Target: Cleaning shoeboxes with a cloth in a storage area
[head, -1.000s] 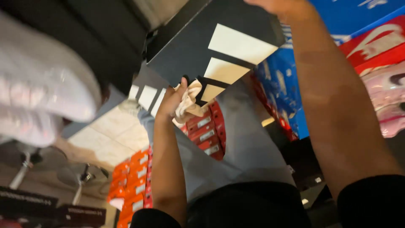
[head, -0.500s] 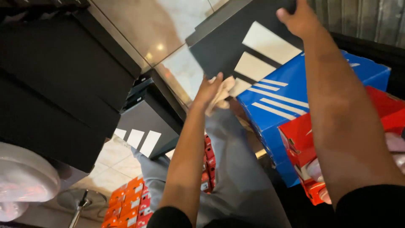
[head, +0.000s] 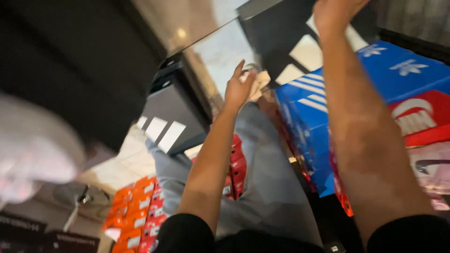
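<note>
1. The view looks steeply up past both raised arms toward stacks of shoe boxes and a pale ceiling.
2. The right hand is at the top edge of the view, pressed against the black box with white stripes. Its fingers are cut off by the frame, so I cannot tell whether they grip the box or only push on it.
3. The left hand is raised lower and to the left, fingers loosely spread and partly curled, touching a crumpled piece of pale paper at the lower left corner of that black box.
4. The black box is tilted and sits above the blue box with white stripes, seemingly at the top of the stack on the right.
5. Below the blue box, at the right edge, lies a red box with a white mark, and under that a pale pinkish box, blurred.
6. To the left of the left hand, another dark box with three white stripes juts out from a dark shelf stack.
7. Low at the left, rows of orange boxes are stacked, with a column of red boxes just behind the left forearm.
8. Both arms wear short black sleeves at the bottom edge.
9. A blurred whitish shape fills the left edge; I cannot tell what it is.
</note>
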